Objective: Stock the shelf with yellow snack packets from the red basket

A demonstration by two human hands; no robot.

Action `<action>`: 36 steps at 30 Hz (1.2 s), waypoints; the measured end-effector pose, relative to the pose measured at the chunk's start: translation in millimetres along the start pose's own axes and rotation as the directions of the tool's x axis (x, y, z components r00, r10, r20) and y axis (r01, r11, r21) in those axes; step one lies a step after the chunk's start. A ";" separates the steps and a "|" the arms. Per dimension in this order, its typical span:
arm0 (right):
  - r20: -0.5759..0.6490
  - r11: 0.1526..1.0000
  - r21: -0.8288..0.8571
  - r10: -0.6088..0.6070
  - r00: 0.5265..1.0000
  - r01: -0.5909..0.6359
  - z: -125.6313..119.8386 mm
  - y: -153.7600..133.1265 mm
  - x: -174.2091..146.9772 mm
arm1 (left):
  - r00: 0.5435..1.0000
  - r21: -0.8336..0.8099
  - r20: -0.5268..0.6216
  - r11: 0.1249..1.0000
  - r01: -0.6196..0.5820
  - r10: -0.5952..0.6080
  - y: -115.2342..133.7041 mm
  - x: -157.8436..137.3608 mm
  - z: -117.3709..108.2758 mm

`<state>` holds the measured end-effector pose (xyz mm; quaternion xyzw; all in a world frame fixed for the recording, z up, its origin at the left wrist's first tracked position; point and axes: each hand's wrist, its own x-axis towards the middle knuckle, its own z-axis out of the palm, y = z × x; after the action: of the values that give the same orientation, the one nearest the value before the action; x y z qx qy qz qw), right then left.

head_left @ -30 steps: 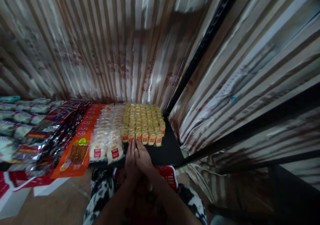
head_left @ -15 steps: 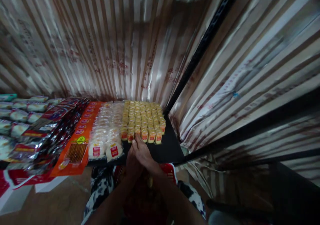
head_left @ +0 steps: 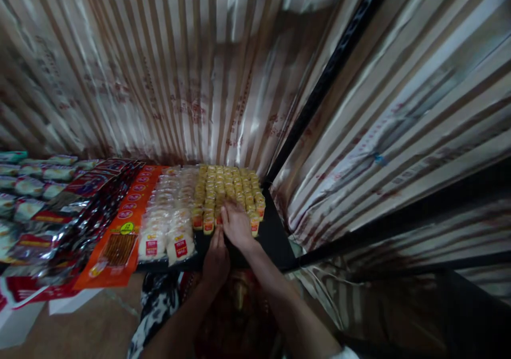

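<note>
Rows of small yellow wrapped snack packs (head_left: pixel 227 180) with red-and-white labels stand close together at the right end of a black shelf (head_left: pixel 273 242). My right hand (head_left: pixel 236 223) lies over the front packs, fingers stretched forward across their tops, hiding several of them. Just left of it and lower, my left hand (head_left: pixel 216 258) points its straightened fingertips at the front face of a pack near the shelf edge. Neither hand visibly grips anything, though dimness blurs the fingertips.
Left of the yellow packs are clear bags of pale round food (head_left: pixel 179 239), an orange packet (head_left: pixel 123 231), dark shiny packets (head_left: pixel 75 210) and white-green packs (head_left: pixel 30 186). Striped sheeting (head_left: pixel 179 71) hangs behind. A black post (head_left: pixel 319 98) rises at the shelf's back corner.
My right hand has moved forward and slightly right, from against my left hand onto the packs' tops. My left hand stays near the shelf edge, now apart from it. The view shifted slightly.
</note>
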<state>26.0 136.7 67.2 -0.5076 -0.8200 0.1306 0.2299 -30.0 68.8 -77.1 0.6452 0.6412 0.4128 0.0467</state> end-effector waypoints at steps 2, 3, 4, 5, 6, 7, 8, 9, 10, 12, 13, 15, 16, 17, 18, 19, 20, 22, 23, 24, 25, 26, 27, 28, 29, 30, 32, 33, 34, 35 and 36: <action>0.014 0.995 -0.097 -0.013 1.000 0.014 -3.8 6.0 23.2 | 1.000 0.012 0.009 1.000 0.015 -0.015 1.0 -0.7 -1.7; 0.037 0.990 -0.137 -0.010 0.999 0.015 -3.4 9.1 34.0 | 1.000 0.019 0.018 1.000 0.024 -0.024 1.7 -0.7 -2.0; 0.057 0.985 -0.169 -0.002 0.998 0.011 -1.6 11.8 43.4 | 0.999 0.023 0.029 0.999 0.029 -0.030 2.3 -0.5 -1.8; 0.071 0.981 -0.193 0.008 0.997 0.006 1.1 14.0 50.8 | 0.999 0.027 0.036 0.999 0.032 -0.033 2.7 -0.2 -1.4; 0.083 0.978 -0.208 0.015 0.996 0.003 4.2 15.5 56.2 | 0.999 0.031 0.039 0.999 0.034 -0.035 3.0 0.0 -0.8; 0.093 0.977 -0.214 0.019 0.995 0.001 7.4 16.4 59.6 | 0.999 0.034 0.038 0.999 0.033 -0.034 3.1 0.2 -0.1; 0.104 0.978 -0.211 0.022 0.994 0.001 10.1 16.8 61.3 | 0.999 0.037 0.031 0.999 0.031 -0.032 3.0 0.4 0.6; 0.119 0.979 -0.202 0.016 0.993 0.008 12.3 17.0 61.9 | 0.999 0.042 0.023 0.999 0.028 -0.029 3.0 0.4 1.2; 0.136 0.981 -0.192 0.006 0.991 0.020 13.7 17.2 61.6 | 1.000 0.047 0.017 0.999 0.026 -0.027 3.0 0.5 1.7; 0.159 0.984 -0.172 -0.015 0.987 0.043 14.0 18.6 60.8 | 1.000 0.057 0.013 0.998 0.025 -0.026 3.3 0.5 1.7; 0.161 0.985 -0.167 -0.021 0.987 0.048 13.1 19.9 60.8 | 0.999 0.061 0.015 0.998 0.028 -0.029 3.7 0.7 1.4; 0.140 0.985 -0.165 -0.016 0.990 0.039 10.4 23.1 62.1 | 0.999 0.065 0.027 0.997 0.033 -0.035 4.6 1.1 0.1; 0.114 0.986 -0.166 0.000 0.994 0.019 9.0 24.5 63.4 | 0.999 0.065 0.033 0.997 0.031 -0.033 5.2 1.4 -0.6; 0.079 0.986 -0.167 0.021 0.997 -0.008 7.7 25.6 65.0 | 0.999 0.064 0.038 0.998 0.029 -0.031 5.7 1.8 -1.4; 0.041 0.985 -0.168 0.045 0.998 -0.038 6.8 26.0 66.6 | 0.999 0.062 0.040 0.998 0.028 -0.030 6.2 2.2 -2.0; 0.002 0.983 -0.170 0.070 0.998 -0.068 6.4 25.8 68.2 | 0.999 0.062 0.038 0.998 0.029 -0.032 6.6 2.6 -2.4; -0.036 0.979 -0.177 0.094 0.995 -0.099 6.4 24.8 69.6 | 0.999 0.065 0.035 0.997 0.035 -0.037 6.9 2.9 -2.6; -0.082 0.968 -0.202 0.133 0.988 -0.147 7.6 21.2 71.8 | 0.999 0.083 0.024 0.996 0.043 -0.046 7.2 3.1 -2.2; -0.084 0.963 -0.218 0.141 0.987 -0.156 8.6 18.9 72.4 | 0.999 0.096 0.017 0.995 0.038 -0.040 7.2 3.0 -1.7; -0.070 0.961 -0.232 0.137 0.988 -0.150 9.6 16.6 72.8 | 1.000 0.108 0.010 0.994 0.027 -0.028 7.0 2.8 -1.1; -0.043 0.961 -0.243 0.128 0.991 -0.134 10.4 14.5 73.0 | 1.000 0.120 0.000 0.993 0.014 -0.014 6.8 2.5 -0.3; -0.006 0.962 -0.249 0.111 0.994 -0.109 10.9 12.8 73.1 | 1.000 0.128 -0.012 0.992 0.002 0.000 6.6 2.1 0.4; 0.030 0.965 -0.250 0.090 0.995 -0.080 10.8 12.0 73.1 | 1.000 0.135 -0.024 0.991 -0.009 0.012 6.5 1.7 1.1; 0.058 0.967 -0.248 0.071 0.996 -0.055 10.1 12.0 73.3 | 0.999 0.141 -0.036 0.990 -0.016 0.021 6.5 1.4 1.7; 0.075 0.969 -0.245 0.057 0.996 -0.037 8.8 13.0 73.9 | 0.999 0.145 -0.045 0.989 -0.020 0.026 6.6 1.2 2.2; 0.077 0.970 -0.242 0.050 0.996 -0.030 7.0 14.8 74.8 | 0.998 0.149 -0.052 0.989 -0.020 0.028 6.8 1.1 2.6; 0.032 0.967 -0.247 0.067 0.997 -0.057 3.6 20.2 78.5 | 0.998 0.157 -0.054 0.987 -0.020 0.028 7.6 1.3 2.7; 0.005 0.965 -0.250 0.080 0.997 -0.076 2.8 23.1 81.3 | 0.998 0.164 -0.052 0.986 -0.018 0.027 8.0 1.6 2.5; -0.010 0.964 -0.251 0.087 0.996 -0.086 3.0 25.7 84.4 | 0.999 0.172 -0.046 0.985 -0.019 0.028 8.4 1.9 2.2; -0.011 0.964 -0.253 0.082 0.997 -0.082 4.5 27.7 87.8 | 0.999 0.179 -0.040 0.984 -0.022 0.030 8.7 2.2 2.0; 0.002 0.965 -0.254 0.067 0.998 -0.064 7.1 29.1 91.0 | 0.999 0.184 -0.035 0.983 -0.023 0.030 8.9 2.5 1.9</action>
<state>10.5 231.2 70.3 -0.5591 -0.8139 0.0348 0.1545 -22.2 70.3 -71.9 0.6473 0.6688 0.3644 -0.0304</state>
